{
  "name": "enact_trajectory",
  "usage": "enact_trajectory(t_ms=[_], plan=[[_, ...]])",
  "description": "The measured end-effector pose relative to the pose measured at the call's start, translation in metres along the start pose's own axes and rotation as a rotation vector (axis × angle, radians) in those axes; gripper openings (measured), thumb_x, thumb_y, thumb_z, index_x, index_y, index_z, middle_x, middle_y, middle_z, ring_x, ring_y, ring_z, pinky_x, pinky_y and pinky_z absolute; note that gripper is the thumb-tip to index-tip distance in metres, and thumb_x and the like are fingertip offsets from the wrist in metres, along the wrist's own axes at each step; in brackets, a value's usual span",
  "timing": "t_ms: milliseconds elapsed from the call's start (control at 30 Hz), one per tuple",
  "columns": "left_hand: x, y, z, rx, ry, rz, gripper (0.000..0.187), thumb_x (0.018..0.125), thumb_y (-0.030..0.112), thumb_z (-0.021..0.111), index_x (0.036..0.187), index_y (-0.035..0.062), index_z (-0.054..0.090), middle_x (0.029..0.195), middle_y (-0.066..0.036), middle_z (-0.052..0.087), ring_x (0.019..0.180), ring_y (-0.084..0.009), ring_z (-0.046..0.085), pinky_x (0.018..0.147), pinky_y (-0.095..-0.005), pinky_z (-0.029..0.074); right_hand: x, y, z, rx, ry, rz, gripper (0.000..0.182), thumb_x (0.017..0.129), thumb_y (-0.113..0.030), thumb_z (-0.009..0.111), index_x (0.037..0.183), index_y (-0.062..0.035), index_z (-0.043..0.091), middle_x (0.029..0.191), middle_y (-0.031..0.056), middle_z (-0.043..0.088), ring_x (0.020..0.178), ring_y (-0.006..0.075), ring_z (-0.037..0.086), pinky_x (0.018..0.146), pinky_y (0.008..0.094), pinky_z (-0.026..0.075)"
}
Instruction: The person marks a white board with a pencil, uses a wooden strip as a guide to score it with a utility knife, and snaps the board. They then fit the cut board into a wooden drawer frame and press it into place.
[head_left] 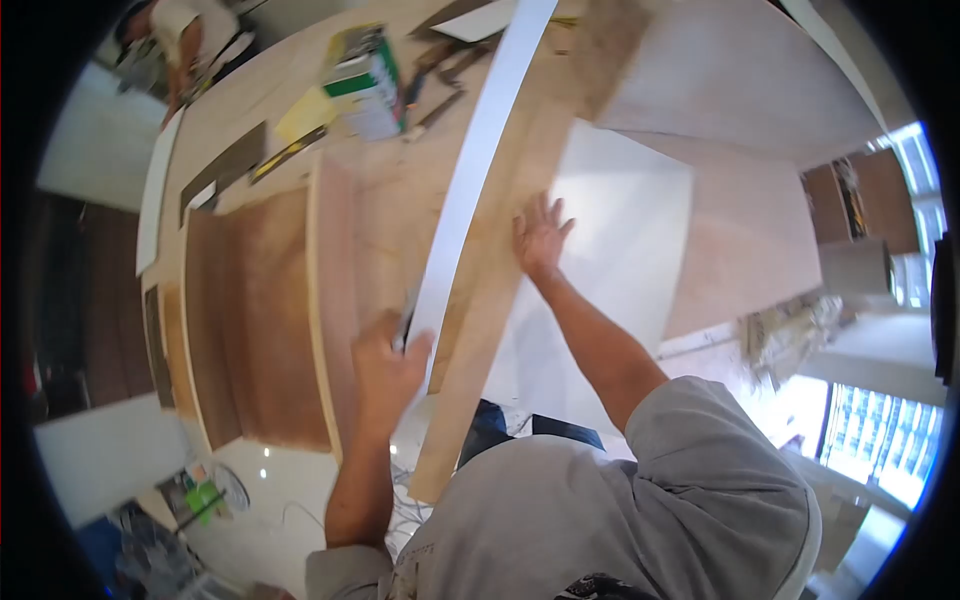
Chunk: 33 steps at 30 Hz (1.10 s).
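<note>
A long white strip (465, 200) runs from the top middle of the head view down toward my left hand. My left hand (388, 362) is closed round a slim grey tool (406, 318), beside the lower part of the strip; the tool's lower part is hidden by the fingers. My right hand (542, 236) lies with its fingers spread at the edge between a long light wooden board (487, 345) and a white sheet (625, 200). The board slants across the worktable, to the right of the strip.
An open wooden box frame (270, 320) stands at left. Beyond it are a green and white tin (368, 90), a yellow-black tool (288, 154) and hand tools (436, 112). Another person (190, 35) bends at the upper left. Cables (405, 510) lie on the floor.
</note>
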<state>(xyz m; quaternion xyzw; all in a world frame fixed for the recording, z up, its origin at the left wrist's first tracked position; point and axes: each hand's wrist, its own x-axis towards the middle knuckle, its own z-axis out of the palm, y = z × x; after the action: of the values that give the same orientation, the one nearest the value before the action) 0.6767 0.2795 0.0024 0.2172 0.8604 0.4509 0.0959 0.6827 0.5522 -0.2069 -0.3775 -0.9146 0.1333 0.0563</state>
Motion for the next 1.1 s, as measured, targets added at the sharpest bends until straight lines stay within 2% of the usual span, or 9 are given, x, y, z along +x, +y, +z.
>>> enact_trajectory(t_ms=[33, 100, 233, 367, 567, 733, 833, 900, 1100], plan=[[-0.018, -0.005, 0.011, -0.003, -0.029, -0.037, 0.026, 0.079, 0.016, 0.072, 0.097, -0.0032, 0.069, 0.085, -0.021, 0.071, 0.077, -0.0345, 0.071, 0.070, -0.0393, 0.054, -0.010, 0.009, -0.011, 0.111, -0.039, 0.010, 0.066, 0.104, -0.046, 0.035, 0.154, -0.0030, 0.032, 0.158, 0.0182, 0.035, 0.146, 0.0411, 0.030, 0.118, 0.0560, 0.023], [-0.045, -0.008, 0.029, 0.151, -0.164, -0.228, 0.017, 0.076, 0.013, 0.071, 0.088, 0.0010, 0.070, 0.078, -0.018, 0.068, 0.074, -0.0352, 0.068, 0.068, -0.0417, 0.053, -0.047, 0.030, -0.043, 1.136, -0.135, 0.079, 0.070, 0.104, -0.053, 0.036, 0.156, -0.0058, 0.028, 0.156, 0.0168, 0.040, 0.144, 0.0366, 0.036, 0.118, 0.0502, 0.025], [-0.061, -0.038, 0.078, 0.315, -0.155, 0.357, 0.009, 0.070, 0.011, 0.069, 0.077, 0.0060, 0.065, 0.073, -0.015, 0.065, 0.073, -0.0348, 0.065, 0.065, -0.0458, 0.052, -0.143, 0.048, -0.100, 1.816, -0.343, 0.278, 0.080, 0.100, -0.056, 0.047, 0.156, -0.0033, 0.025, 0.143, 0.0114, 0.051, 0.128, 0.0221, 0.052, 0.110, 0.0410, 0.037], [-0.066, -0.004, 0.123, 0.300, -0.321, 0.428, 0.010, 0.071, 0.014, 0.069, 0.074, 0.0073, 0.061, 0.074, -0.014, 0.064, 0.074, -0.0350, 0.064, 0.064, -0.0465, 0.052, -0.169, 0.065, -0.138, 1.521, -0.190, 0.316, 0.063, 0.086, -0.045, 0.072, 0.129, -0.0031, 0.055, 0.110, 0.0047, 0.063, 0.108, 0.0163, 0.060, 0.084, 0.0292, 0.043], [-0.032, 0.058, 0.157, -0.126, -0.573, 0.191, 0.038, 0.081, 0.035, 0.079, 0.082, 0.0007, 0.063, 0.072, -0.013, 0.062, 0.065, -0.0286, 0.061, 0.062, -0.0396, 0.049, -0.116, 0.157, -0.154, 1.776, 0.078, 0.644, 0.050, 0.090, -0.051, 0.067, 0.121, -0.0127, 0.057, 0.094, 0.0030, 0.049, 0.085, 0.0205, 0.058, 0.085, 0.0396, 0.052], [-0.013, 0.017, 0.184, -0.147, -0.592, -0.234, 0.041, 0.080, 0.036, 0.079, 0.080, -0.0009, 0.062, 0.066, -0.009, 0.058, 0.061, -0.0196, 0.056, 0.057, -0.0361, 0.046, -0.032, 0.312, -0.226, 1.191, 0.159, 0.828, 0.046, 0.090, -0.061, 0.060, 0.128, -0.0360, 0.064, 0.062, -0.0056, 0.027, 0.052, 0.0096, 0.031, 0.053, 0.0292, 0.040], [0.006, 0.011, 0.169, -0.208, -0.503, -0.500, 0.034, 0.079, 0.029, 0.079, 0.079, -0.0005, 0.061, 0.064, -0.007, 0.058, 0.058, -0.0162, 0.053, 0.054, -0.0344, 0.043, 0.029, 0.426, -0.259, 1.075, 0.159, 0.437, 0.057, 0.087, -0.067, 0.061, 0.129, -0.0287, 0.065, 0.057, -0.0063, 0.024, 0.044, 0.0079, 0.027, 0.042, 0.0265, 0.030], [0.020, 0.006, 0.160, -0.285, -0.420, -0.640, 0.027, 0.080, 0.023, 0.076, 0.080, 0.0004, 0.061, 0.066, -0.005, 0.058, 0.057, -0.0147, 0.051, 0.052, -0.0333, 0.042, 0.086, 0.514, -0.274, 1.054, 0.004, 0.561, 0.058, 0.100, -0.056, 0.046, 0.147, -0.0223, 0.052, 0.074, 0.0029, 0.055, 0.061, 0.0141, 0.054, 0.054, 0.0289, 0.047], [0.060, -0.053, 0.154, -0.285, -0.163, -0.566, 0.010, 0.080, 0.007, 0.065, 0.083, 0.0035, 0.056, 0.068, -0.006, 0.057, 0.050, -0.0128, 0.050, 0.045, -0.0285, 0.041, 0.065, 0.549, -0.178, 0.254, 0.323, 0.404, 0.069, 0.096, -0.055, 0.055, 0.148, -0.0125, 0.047, 0.141, 0.0209, 0.048, 0.128, 0.0382, 0.046, 0.107, 0.0435, 0.038]])
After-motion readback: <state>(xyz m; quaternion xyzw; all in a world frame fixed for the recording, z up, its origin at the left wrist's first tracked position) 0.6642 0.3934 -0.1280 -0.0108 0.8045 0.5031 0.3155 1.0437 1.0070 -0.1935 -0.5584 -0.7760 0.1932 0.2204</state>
